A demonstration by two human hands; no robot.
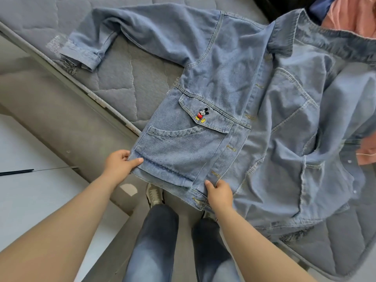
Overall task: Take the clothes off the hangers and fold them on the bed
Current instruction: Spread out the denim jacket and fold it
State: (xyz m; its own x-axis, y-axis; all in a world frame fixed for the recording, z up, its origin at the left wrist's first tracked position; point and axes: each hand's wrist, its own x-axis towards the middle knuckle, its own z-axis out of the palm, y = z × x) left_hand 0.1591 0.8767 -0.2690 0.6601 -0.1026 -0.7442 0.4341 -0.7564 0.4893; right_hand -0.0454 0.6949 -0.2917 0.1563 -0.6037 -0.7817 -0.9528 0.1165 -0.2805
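Observation:
A light blue denim jacket (234,82) lies front side up on the grey quilted mattress (122,82), one sleeve stretched toward the upper left. Its left front panel carries a pocket flap with a small cartoon mouse patch (201,115). The right front panel is spread open, showing the inside. My left hand (120,164) pinches the bottom hem at the outer corner of the panel. My right hand (218,193) pinches the hem at the buttonhole edge, where the jacket hangs over the mattress edge. No hanger is in view.
A pink garment (350,15) and a dark blue one (321,5) lie at the top right corner of the bed. The bed frame edge (81,88) runs diagonally at left. My legs and a shoe (154,195) stand on the floor beside the bed.

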